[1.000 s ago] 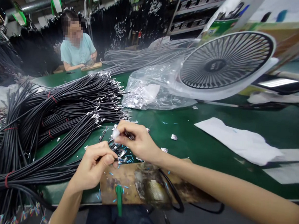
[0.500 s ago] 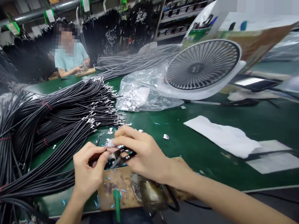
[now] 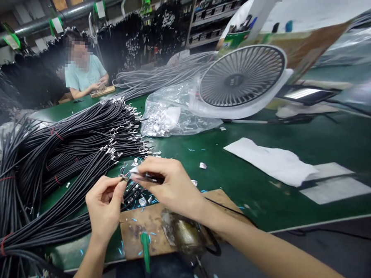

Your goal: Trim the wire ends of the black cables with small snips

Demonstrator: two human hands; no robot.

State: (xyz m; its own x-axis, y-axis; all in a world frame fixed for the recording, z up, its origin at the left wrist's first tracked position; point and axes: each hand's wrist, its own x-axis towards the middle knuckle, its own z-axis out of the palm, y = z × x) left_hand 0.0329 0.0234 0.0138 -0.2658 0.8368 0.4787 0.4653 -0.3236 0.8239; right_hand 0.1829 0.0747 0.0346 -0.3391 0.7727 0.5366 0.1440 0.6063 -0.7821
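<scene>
My left hand (image 3: 105, 203) is closed in a pinch on the end of a black cable, where thin wires (image 3: 124, 177) show at the fingertips. Close beside it on the right, my right hand (image 3: 175, 188) is wrapped around a dark-handled hand tool (image 3: 154, 177), whose working end is mostly hidden. A small whitish, silvery scrap (image 3: 134, 170) shows at the right fingertips. Large bundles of black cables (image 3: 76, 150) with stripped, silvery ends lie to the left, some tied with red bands.
Below my hands lies a wooden board (image 3: 129, 235) with a green-handled object (image 3: 145, 247) and blue bits. Foil scraps (image 3: 203, 165) dot the green table. Farther back are a clear plastic bag (image 3: 181, 107), a fan (image 3: 241, 77) and white paper (image 3: 268, 160). A co-worker (image 3: 84, 75) sits across.
My hands have drawn slightly apart, uncovering the wires at the cable end. The right hand has turned, and less of the tool's metal part shows. The view has shifted slightly.
</scene>
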